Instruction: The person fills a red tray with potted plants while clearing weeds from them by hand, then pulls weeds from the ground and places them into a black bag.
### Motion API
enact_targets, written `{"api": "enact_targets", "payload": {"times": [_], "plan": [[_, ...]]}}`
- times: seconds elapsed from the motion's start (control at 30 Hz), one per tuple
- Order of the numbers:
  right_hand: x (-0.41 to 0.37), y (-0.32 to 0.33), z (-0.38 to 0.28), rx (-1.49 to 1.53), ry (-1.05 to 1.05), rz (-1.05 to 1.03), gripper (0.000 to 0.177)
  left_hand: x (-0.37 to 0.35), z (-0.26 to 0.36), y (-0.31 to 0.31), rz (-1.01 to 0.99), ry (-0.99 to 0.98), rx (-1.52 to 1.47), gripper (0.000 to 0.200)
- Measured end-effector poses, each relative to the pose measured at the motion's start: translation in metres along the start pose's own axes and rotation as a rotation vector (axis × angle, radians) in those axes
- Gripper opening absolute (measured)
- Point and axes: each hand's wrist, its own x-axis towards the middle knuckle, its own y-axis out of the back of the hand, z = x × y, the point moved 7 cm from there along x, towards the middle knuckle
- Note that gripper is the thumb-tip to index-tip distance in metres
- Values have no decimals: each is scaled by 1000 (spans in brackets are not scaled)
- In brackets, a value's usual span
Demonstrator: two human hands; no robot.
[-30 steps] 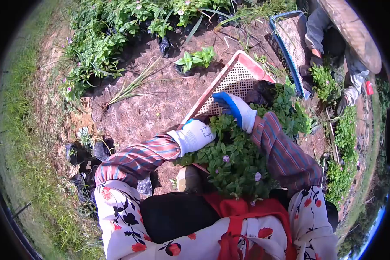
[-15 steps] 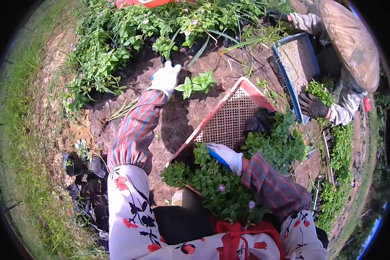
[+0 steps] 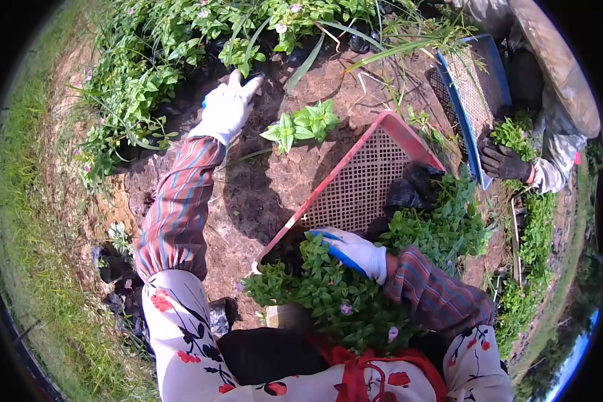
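My left hand point(image 3: 226, 109), in a white and blue glove, reaches to the front edge of the potted plants point(image 3: 147, 74); its fingertips are at the base of a small plant point(image 3: 238, 55), thumb and fingers spread. Below my right hand point(image 3: 352, 250), also gloved, are leafy plants point(image 3: 335, 288) in the red-rimmed crate point(image 3: 355, 184). The right fingers curve over a dark pot at the crate's near left side; whether they grip it is hidden. A lone green seedling point(image 3: 303, 126) stands on the soil between my left hand and the crate.
At the right, a person in a wide hat point(image 3: 561, 63) has a dark-gloved hand point(image 3: 502, 161) by a small plant, beside a blue crate point(image 3: 472, 100). Black pots point(image 3: 124, 301) lie at the lower left. Grass point(image 3: 40, 261) runs along the left edge.
In the picture my left hand has shifted left and slightly up, staying by the plant row. My right hand stays at the crate's plants. The other person's upper hand has left the view.
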Motion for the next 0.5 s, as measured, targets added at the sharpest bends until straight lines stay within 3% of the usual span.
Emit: {"api": "enact_targets", "payload": {"times": [0.07, 0.1, 0.2, 0.27, 0.3, 0.37, 0.4, 0.47, 0.5], "plan": [[0, 0, -7, -150, 116, 15, 41, 23, -13, -64, 50, -2, 81, 41], [0, -2, -2, -87, 115, 21, 40, 33, -19, -71, -32, 94, 0, 33], [-2, -3, -7, -90, 109, 25, 39, 28, -35, -60, -25, 311, -333, 21], [0, -2, 2, -16, 108, 25, 39, 8, -17, -31, 132, 62, -243, 17], [-1, -1, 0, -33, 89, 40, 38, -10, -6, -15, 163, 55, -274, 22], [-4, -2, -5, -2, 34, 49, 37, -46, 25, 1, 49, 49, -290, 37], [5, -4, 11, 61, 74, 23, 37, -59, 39, -10, -107, -19, -192, 40], [-4, -4, -13, -22, 44, 57, 38, -70, 69, -7, -180, -113, -219, 46], [-1, -3, -5, -26, 43, 64, 38, -74, 69, -16, 7, -170, -259, 42]]}}
